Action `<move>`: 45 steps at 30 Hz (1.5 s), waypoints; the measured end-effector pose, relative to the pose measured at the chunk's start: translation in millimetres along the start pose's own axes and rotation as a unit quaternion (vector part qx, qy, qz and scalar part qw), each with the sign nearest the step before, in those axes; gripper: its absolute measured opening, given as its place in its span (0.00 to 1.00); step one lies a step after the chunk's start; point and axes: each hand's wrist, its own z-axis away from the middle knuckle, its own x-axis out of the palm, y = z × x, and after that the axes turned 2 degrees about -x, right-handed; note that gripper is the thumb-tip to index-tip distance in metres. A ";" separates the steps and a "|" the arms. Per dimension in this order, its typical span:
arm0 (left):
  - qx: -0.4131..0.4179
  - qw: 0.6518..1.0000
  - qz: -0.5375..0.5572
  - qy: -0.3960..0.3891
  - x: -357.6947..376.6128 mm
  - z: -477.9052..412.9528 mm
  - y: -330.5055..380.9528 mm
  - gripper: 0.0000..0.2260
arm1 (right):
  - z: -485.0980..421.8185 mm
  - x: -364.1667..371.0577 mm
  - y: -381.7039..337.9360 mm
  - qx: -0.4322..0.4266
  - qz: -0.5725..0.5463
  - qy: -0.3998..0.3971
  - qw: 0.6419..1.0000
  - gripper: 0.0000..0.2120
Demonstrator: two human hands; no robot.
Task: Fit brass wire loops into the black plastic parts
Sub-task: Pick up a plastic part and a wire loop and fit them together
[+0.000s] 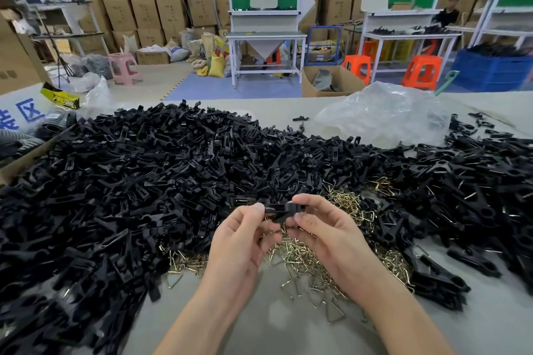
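Both hands hold one black plastic part point(281, 210) just above the table's middle. My left hand point(245, 242) pinches its left end between thumb and fingers. My right hand point(323, 230) grips its right end with curled fingers. Whether a wire loop sits in the held part is hidden by the fingers. A heap of brass wire loops point(305, 259) lies on the table under and beyond my hands. A huge pile of loose black plastic parts point(144, 181) covers the table to the left and behind.
More black parts point(476, 196) spread along the right side. A crumpled clear plastic bag point(383, 112) lies at the table's far right. A cardboard edge point(26, 161) borders the pile at left. Bare grey tabletop point(259, 323) shows between my forearms.
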 end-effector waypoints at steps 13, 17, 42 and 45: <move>0.169 0.920 -0.352 -0.032 -7.6 4.1 -9.2 0.07 | -1.6 -3.4 -3.6 -0.017 -0.054 0.052 0.997 0.18; 0.156 0.938 -0.310 0.001 -10.3 2.0 -7.4 0.06 | -1.8 -6.5 0.5 -0.032 0.016 0.042 0.998 0.19; 0.174 0.927 -0.331 -0.016 -11.5 4.2 -12.7 0.03 | 0.9 -8.3 2.9 -0.036 0.128 0.009 0.991 0.18; 0.179 0.926 -0.332 -0.016 -10.9 4.5 -12.6 0.03 | 0.9 -8.5 2.3 -0.031 0.120 0.006 0.992 0.19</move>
